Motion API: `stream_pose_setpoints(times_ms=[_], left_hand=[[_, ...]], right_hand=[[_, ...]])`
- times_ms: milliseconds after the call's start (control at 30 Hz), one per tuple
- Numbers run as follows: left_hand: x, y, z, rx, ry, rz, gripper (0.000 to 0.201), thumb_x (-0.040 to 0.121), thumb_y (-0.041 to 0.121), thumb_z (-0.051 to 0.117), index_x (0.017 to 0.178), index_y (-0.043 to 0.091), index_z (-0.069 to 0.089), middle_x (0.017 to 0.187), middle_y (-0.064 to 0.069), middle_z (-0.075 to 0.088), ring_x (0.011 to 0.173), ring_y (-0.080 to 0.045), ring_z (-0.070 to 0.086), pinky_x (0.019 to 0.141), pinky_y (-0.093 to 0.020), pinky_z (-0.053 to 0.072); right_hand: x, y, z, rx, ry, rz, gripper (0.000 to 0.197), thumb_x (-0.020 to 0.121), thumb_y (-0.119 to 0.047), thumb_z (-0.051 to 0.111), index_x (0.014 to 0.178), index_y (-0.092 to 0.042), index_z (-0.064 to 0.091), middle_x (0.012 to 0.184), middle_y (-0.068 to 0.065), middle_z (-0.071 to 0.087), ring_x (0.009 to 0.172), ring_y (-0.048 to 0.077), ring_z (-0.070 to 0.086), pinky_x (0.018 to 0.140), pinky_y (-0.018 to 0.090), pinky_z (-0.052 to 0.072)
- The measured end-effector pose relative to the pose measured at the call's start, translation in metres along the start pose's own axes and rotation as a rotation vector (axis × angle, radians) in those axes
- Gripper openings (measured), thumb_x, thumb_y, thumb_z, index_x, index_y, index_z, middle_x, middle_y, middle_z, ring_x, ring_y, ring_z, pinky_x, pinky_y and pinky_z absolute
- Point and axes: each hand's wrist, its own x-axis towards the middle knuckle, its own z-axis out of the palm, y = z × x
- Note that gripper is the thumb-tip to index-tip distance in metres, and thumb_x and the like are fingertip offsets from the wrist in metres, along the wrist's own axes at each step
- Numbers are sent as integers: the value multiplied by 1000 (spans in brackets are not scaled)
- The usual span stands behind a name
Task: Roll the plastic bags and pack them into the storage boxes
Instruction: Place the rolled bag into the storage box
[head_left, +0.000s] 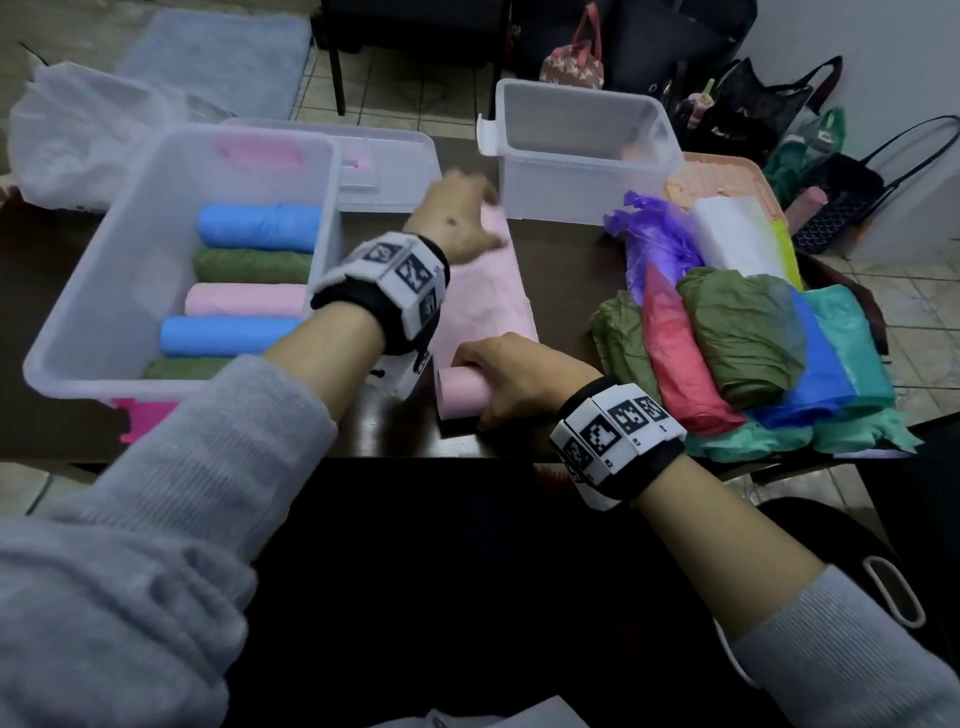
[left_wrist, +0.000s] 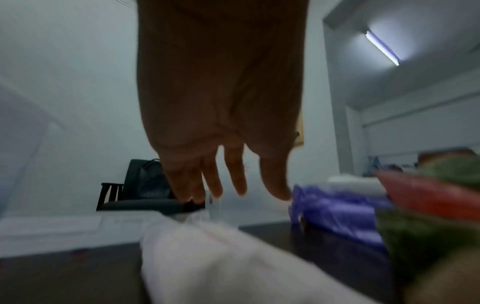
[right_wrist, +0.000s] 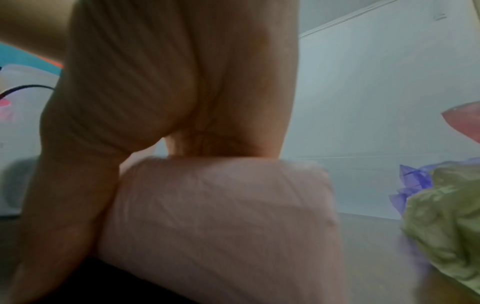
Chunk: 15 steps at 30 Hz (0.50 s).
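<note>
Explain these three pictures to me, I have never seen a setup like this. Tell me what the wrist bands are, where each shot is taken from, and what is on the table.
No machine here: a person works with bare hands. The patterned bands hold wrist cameras. The wide picture comes from a head camera; the other two look along each hand.

The right hand has its grip round the rolled end of a pink bag. The left hand lies open on the bag's flat far end.

On the dark table the left storage box holds five rolled bags, blue, green and pink. The far box shows no bags inside. At right lies a pile of unrolled bags in several colours.
</note>
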Motion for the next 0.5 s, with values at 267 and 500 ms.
stream_pose_setpoints(times_ms=[267, 500], left_hand=[[-14, -37, 43, 249, -550, -34, 70, 90, 51, 52, 149, 32, 19, 159, -6, -1, 146, -22, -4, 117, -47, 8], [-13, -41, 39, 268, -523, 18, 67, 89, 52, 52, 147, 34, 24, 159, -5, 4, 146, -22, 1, 116, -47, 12]], right_hand=[[-5, 7, 2, -132, 61, -14, 51, 65, -32, 73, 112, -24, 55, 109, -2, 60, 103, 20, 55, 74, 29, 36], [-4, -3, 1, -92, 84, -84, 47, 67, -23, 71, 112, -20, 59, 105, 5, 64, 96, 27, 59, 76, 34, 49]])
